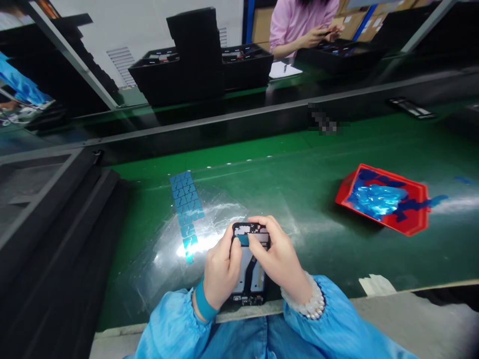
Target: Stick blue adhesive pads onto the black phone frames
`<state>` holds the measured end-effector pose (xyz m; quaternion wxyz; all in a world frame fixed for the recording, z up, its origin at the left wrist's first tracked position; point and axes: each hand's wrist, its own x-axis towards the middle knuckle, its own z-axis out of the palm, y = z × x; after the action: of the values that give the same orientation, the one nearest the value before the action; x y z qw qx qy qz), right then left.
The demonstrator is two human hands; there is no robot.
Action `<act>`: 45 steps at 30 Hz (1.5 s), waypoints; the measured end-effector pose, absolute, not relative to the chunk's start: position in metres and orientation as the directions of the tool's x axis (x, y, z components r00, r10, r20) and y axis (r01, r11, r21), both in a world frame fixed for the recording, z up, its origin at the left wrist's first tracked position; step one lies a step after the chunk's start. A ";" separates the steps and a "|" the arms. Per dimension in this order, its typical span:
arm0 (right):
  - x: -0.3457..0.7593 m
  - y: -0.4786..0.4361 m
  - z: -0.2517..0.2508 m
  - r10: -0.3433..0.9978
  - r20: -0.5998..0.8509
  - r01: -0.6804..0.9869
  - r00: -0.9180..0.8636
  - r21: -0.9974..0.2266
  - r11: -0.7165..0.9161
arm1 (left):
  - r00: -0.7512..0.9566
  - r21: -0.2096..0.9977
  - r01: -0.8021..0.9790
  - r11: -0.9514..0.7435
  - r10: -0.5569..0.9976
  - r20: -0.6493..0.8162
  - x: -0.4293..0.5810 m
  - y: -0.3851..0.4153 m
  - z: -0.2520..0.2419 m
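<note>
Lying between the two hands, the opened phone [249,271] points its long axis away from the body, its lower end close to the near edge of the green worktop [299,164]. The left hand [220,269] grasps the left edge and the right hand [282,257] the upper right, so the grip is closed around the phone from both sides. A small blue patch [243,240] sits crosswise near the far end, directly under the thumbs; both are about equally near it, the right thumb reaching inward over the phone. Whether the thumbs press or merely rest, I can't tell from this view.

Counting: two hands, one phone, one visible blue patch there. One strip of blue stickers [187,199] lies ahead and to the left, partly over clear film [149,264], whose layers are hard to count. One red bin [417,223] stands well to the right, holding crumpled blue film [377,199]. One scrap of pale tape [377,285] is at the near edge. Several black trays [56,199] are stacked at left; across the worktop, one co-worker [288,25] is in pink.
</note>
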<state>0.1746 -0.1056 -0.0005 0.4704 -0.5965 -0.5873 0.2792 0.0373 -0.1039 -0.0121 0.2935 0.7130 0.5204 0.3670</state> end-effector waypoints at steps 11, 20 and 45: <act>0.184 -0.102 -0.006 0.975 0.220 0.543 0.026 -0.822 0.171 | 0.345 0.950 0.303 -0.080 0.938 -0.031 0.030 -0.100 -0.009; 0.180 -0.109 0.003 0.768 0.626 0.845 -0.137 -0.330 0.420 | 0.325 0.958 0.261 0.122 0.923 -0.206 0.035 -0.098 -0.012; 0.252 -0.113 0.009 0.666 0.725 0.970 0.176 -0.242 0.008 | 0.109 0.987 0.025 0.157 0.981 -0.159 0.033 -0.090 -0.011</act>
<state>0.2518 -0.1128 0.0091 0.3670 -0.6731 -0.6078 -0.2070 0.0326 -0.0896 -0.0106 0.5611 0.4896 0.5136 0.4263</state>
